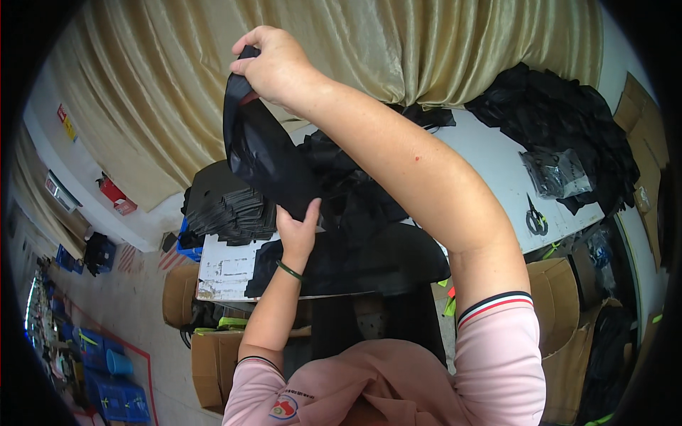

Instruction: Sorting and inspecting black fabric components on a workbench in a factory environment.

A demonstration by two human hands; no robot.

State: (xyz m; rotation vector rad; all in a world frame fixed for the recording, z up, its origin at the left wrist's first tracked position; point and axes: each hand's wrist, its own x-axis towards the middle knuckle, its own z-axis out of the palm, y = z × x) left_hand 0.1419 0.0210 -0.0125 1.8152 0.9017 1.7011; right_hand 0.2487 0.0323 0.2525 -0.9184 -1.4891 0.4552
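Observation:
A long black fabric piece [270, 153] is stretched upward between my two hands above the table. My right hand [277, 62], raised high at the far side, pinches its upper end between thumb and fingers. Lower down, my left hand [297, 231] grips the bottom end, thumb up and the other fingers partly hidden by the cloth. A dark bangle circles the left wrist. Just left of the fabric lies a stack of flat black pieces [231, 213]. More black cloth [348, 259] is spread along the table's near edge.
The white table [497, 167] carries a big heap of black fabric [558, 117] at the right, a clear plastic bag [558, 174] and black-handled scissors [536, 219]. Cardboard boxes [213, 369] stand below at both sides. A beige curtain [398, 50] hangs behind.

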